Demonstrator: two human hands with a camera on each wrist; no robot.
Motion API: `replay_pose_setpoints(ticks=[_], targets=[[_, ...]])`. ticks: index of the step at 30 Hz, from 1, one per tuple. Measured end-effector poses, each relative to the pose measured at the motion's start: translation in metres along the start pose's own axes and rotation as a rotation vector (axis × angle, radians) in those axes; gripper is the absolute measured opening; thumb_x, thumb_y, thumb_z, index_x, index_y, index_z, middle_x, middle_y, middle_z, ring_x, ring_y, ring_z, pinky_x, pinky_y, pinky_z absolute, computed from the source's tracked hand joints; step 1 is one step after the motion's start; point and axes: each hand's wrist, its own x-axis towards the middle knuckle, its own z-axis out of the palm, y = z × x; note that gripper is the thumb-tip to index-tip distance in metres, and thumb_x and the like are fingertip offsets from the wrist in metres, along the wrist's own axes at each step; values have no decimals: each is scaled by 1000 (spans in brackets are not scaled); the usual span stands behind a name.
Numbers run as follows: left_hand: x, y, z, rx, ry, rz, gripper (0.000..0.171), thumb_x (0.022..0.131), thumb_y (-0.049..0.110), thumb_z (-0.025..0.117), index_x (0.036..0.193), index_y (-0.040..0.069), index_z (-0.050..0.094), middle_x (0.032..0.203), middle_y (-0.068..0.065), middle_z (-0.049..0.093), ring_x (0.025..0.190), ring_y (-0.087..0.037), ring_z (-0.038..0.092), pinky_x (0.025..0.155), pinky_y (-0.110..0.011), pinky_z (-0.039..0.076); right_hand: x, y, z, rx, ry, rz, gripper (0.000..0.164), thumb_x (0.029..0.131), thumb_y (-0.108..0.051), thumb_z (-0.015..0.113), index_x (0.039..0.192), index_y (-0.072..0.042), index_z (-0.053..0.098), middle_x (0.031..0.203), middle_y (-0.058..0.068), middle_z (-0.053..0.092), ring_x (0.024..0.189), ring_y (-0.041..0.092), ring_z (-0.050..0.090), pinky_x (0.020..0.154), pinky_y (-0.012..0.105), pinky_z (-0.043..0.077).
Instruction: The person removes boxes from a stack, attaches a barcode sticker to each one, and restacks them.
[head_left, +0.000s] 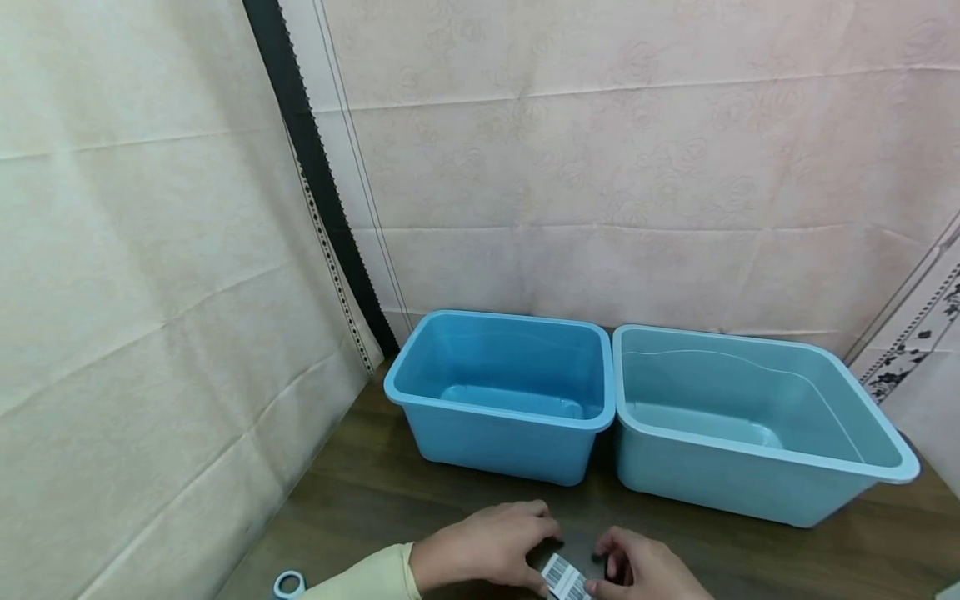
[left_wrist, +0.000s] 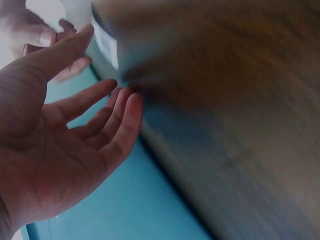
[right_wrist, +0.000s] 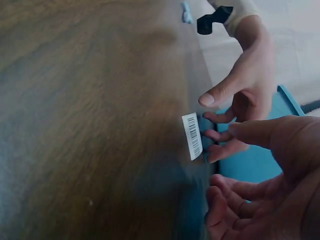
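Note:
A white barcode label (head_left: 566,577) shows between the two hands, low in the head view. Its printed bars also show on the label (right_wrist: 192,136) in the right wrist view, close to the wooden table surface. My left hand (head_left: 495,546) arches at the label's left side, fingers bent loosely and thumb near its edge. On the other side is my right hand (head_left: 645,567), its thumb tip at the label's right edge. In the right wrist view, the right hand (right_wrist: 270,175) has its thumb and fingers apart. The left hand (left_wrist: 75,145) has its palm bare in its own wrist view.
A blue plastic tub (head_left: 495,437) and a paler blue-green tub (head_left: 735,479) stand side by side beyond the hands. A light-blue ring-shaped thing (head_left: 279,586) lies by the left sleeve (head_left: 371,577). Cloth hangings (head_left: 622,167) enclose the wooden table (head_left: 360,508) behind and at the sides.

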Motion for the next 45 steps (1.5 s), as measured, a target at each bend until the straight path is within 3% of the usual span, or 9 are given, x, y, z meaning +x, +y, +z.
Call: replay_pose_setpoints(ticks=[4, 10, 16, 20, 24, 29, 35, 42, 45], targets=[[6, 7, 9, 33, 22, 15, 46, 77, 48, 77, 117, 34, 59, 100, 16, 53, 78, 5, 46, 64, -15, 42, 6, -1, 9, -84, -6, 29, 40, 77, -45, 76, 94, -14, 59, 77, 1, 55, 64, 16, 49, 53, 28, 37], [9, 14, 11, 76, 26, 33, 31, 78, 39, 79, 98, 29, 57, 86, 17, 54, 68, 4, 46, 56, -13, 39, 11, -5, 18, -156, -13, 40, 38, 76, -48, 76, 84, -17, 55, 70, 0, 55, 60, 15, 49, 52, 29, 36], [8, 13, 8, 61, 5, -16, 32, 77, 42, 79, 95, 29, 55, 82, 17, 51, 66, 2, 46, 53, -16, 39, 13, -10, 20, -155, -23, 57, 34, 76, -44, 77, 80, -18, 56, 68, -1, 55, 59, 15, 49, 52, 29, 35], [7, 11, 7, 44, -13, -59, 35, 75, 46, 79, 93, 30, 53, 84, 16, 48, 67, 1, 45, 54, -18, 40, 15, -12, 20, -157, -25, 69, 33, 77, -45, 76, 81, -19, 57, 69, -1, 56, 60, 16, 50, 52, 30, 35], [5, 10, 8, 36, -5, -59, 37, 75, 48, 79, 92, 30, 52, 84, 16, 46, 66, 1, 45, 54, -17, 39, 18, -12, 19, -177, -2, 78, 36, 77, -50, 74, 89, -20, 57, 73, -1, 56, 62, 16, 50, 53, 31, 37], [3, 10, 10, 36, 20, -48, 37, 76, 47, 78, 93, 29, 50, 82, 16, 46, 65, 1, 44, 53, -16, 38, 22, -10, 17, -173, 7, 4, 38, 79, -52, 72, 100, -23, 62, 85, -2, 55, 70, 14, 51, 58, 31, 41], [-4, 12, 8, 33, 61, -39, 36, 79, 50, 74, 94, 30, 49, 82, 17, 47, 65, 2, 44, 53, -15, 38, 20, -6, 13, -62, -11, -99, 32, 86, -50, 65, 102, -22, 65, 89, -3, 58, 72, 10, 52, 59, 26, 42], [-11, 22, -9, -27, 192, -63, 31, 84, 48, 69, 99, 31, 47, 91, 16, 47, 67, 4, 47, 56, -12, 40, 13, -7, -3, 309, -68, -143, 28, 95, -34, 59, 107, -10, 63, 90, 4, 66, 75, 17, 61, 61, 29, 50], [-13, 26, -19, -45, 275, -58, 32, 86, 48, 66, 106, 32, 47, 98, 16, 48, 71, 4, 48, 59, -11, 41, 6, -14, -12, 422, -41, -137, 30, 95, -32, 59, 109, -5, 61, 90, 8, 65, 74, 19, 61, 62, 34, 52]])
